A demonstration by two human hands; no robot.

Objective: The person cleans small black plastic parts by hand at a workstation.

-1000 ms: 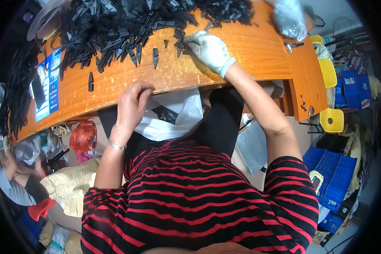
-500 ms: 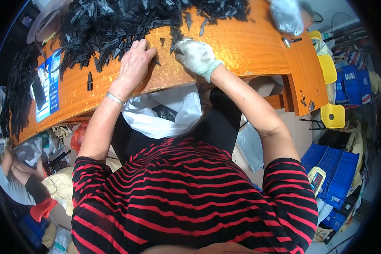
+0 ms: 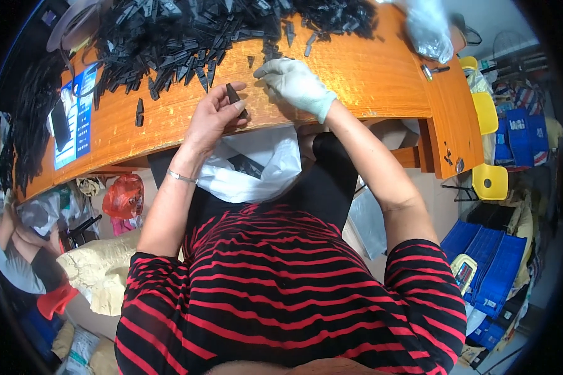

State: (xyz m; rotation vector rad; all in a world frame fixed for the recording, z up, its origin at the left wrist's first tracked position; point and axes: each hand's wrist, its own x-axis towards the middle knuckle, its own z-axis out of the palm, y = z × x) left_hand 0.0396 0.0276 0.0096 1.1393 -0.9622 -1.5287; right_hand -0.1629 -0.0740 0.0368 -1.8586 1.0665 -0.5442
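My bare left hand (image 3: 214, 119), with a bracelet at the wrist, pinches a black pointed plastic piece (image 3: 234, 100) between thumb and fingers, just above the table's front edge. To its right, my right hand (image 3: 299, 86) wears a pale glove. Its fingers reach left, apart, over the tabletop; nothing shows held in them, and their undersides are hidden. Close by the gloved fingertips lie a small loose black piece (image 3: 251, 61) and the near edge of a large heap of similar black pieces (image 3: 187, 40).
An orange wooden table (image 3: 369, 87) spans the front. Below its edge, a white bag (image 3: 266, 178) with black pieces inside sits at my lap. A blue printed sheet (image 3: 75, 125) lies left, a clear plastic bag (image 3: 430, 34) far right. Yellow stools (image 3: 489, 181) and blue crates (image 3: 491, 259) stand right.
My left hand has lifted off the tabletop and come nearer, the black piece now showing upright in its fingers. My gloved right hand's fingers have stretched out leftward.
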